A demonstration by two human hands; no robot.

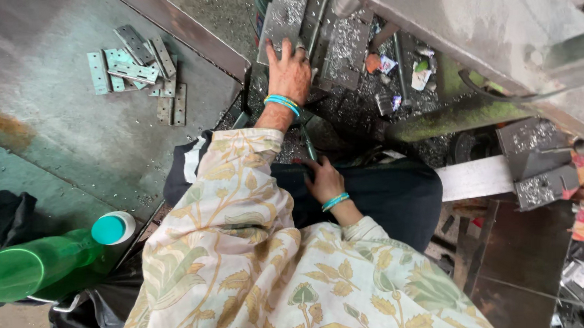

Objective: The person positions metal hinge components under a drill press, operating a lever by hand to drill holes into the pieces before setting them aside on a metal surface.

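Observation:
My left hand (290, 72) reaches forward and lies palm down on a grey metal plate (283, 15) dusted with metal chips, on the bed of a machine. Its fingers are spread over the plate's lower edge; anything under the palm is hidden. My right hand (323, 181) rests on my lap on dark trousers (400, 191), fingers loosely extended. Its fingertips are next to a thin dark rod (308, 145) that runs up towards the machine. Both wrists wear turquoise bangles, and both sleeves are cream with a leaf print.
A pile of flat perforated metal hinge plates (142, 71) lies on the grey-green table (71, 142) at left. A green bottle with a teal cap (51, 262) lies at lower left. The heavy machine body (484, 21), chip-covered blocks (538, 164) and scrap crowd the right.

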